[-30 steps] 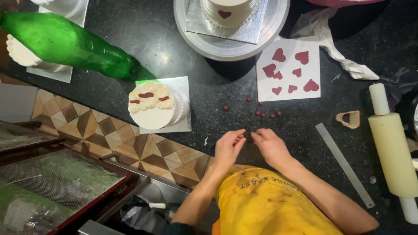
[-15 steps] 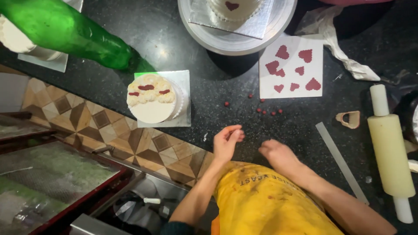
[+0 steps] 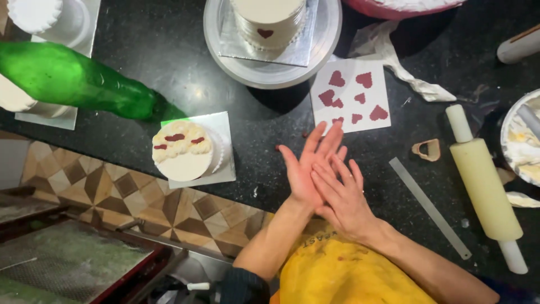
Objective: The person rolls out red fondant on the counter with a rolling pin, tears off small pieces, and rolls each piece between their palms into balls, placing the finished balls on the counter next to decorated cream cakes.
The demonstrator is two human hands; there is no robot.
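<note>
Right hand (image 3: pixel 344 194) lies flat on top of left hand (image 3: pixel 310 166), palm to palm, fingers straight and spread. Neither hand grips anything visible; whether something small sits between the palms cannot be told. Both hands hover over the black stone counter (image 3: pixel 169 67), just in front of the yellow apron (image 3: pixel 343 276).

Directly beyond the fingertips: a white square card with dark red heart cut-outs (image 3: pixel 353 94); the left fingertips overlap its near edge. A couple of tiny dark red bits lie on the counter beside the left hand.

Left of the hands, near but apart: a small round white cake with red pieces on piped cream (image 3: pixel 183 149), on a silver square board.

Farther back: a tall white cake with one red heart (image 3: pixel 269 22) on a silver round turntable (image 3: pixel 225 56).

A green translucent piping bag (image 3: pixel 73 79) lies angled at far left.

Right of the hands: a clear flat ruler (image 3: pixel 430 205), a small tan cutter (image 3: pixel 426 149), a cream rolling pin (image 3: pixel 484 186). All well apart from the hands.
</note>
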